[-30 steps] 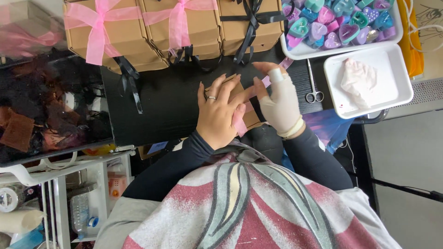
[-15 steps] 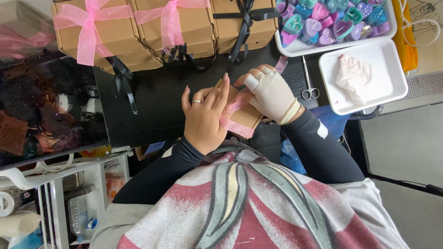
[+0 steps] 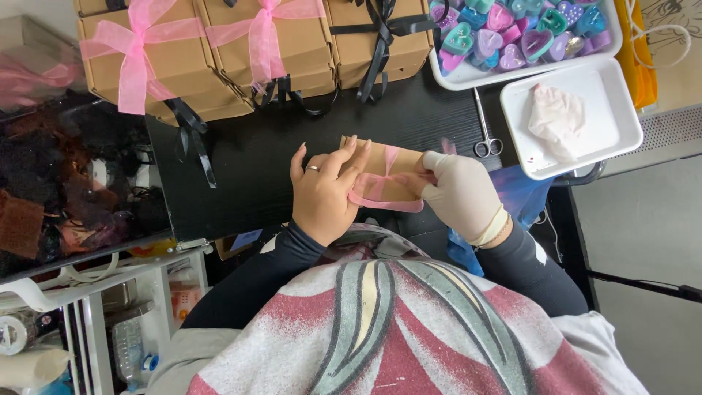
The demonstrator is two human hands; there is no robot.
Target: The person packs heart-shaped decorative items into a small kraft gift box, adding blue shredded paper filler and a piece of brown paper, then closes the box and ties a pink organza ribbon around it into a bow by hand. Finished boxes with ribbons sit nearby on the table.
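My left hand [image 3: 325, 192], bare with a ring on one finger, lies flat across the small brown cardboard box [image 3: 384, 170], fingers stretched and close together, pressing down on the near left part of it rather than gripping anything. The box sits on the black tabletop [image 3: 248, 175] right in front of me, lying flat, its long side running left to right. My right hand [image 3: 459, 196], in a pale glove, is at the box's right end, fingertips pinched on the pink ribbon [image 3: 386, 201]; the ribbon crosses over the top of the box and loops out along its near edge, just under my left fingers. Beyond the box, at the far edge of the table, stands a row of finished brown boxes: two tied with pink bows [image 3: 146, 51] and one with a black ribbon [image 3: 380, 40], and loose black ribbon tails hang off them onto the table. Off to my right lies a pair of small scissors [image 3: 484, 135], near the box but not touching it. Just past those is a white tray [image 3: 621, 117] with a crumpled pale pink cloth in it, and behind it another white tray holding colourful heart-shaped pieces [image 3: 512, 33].
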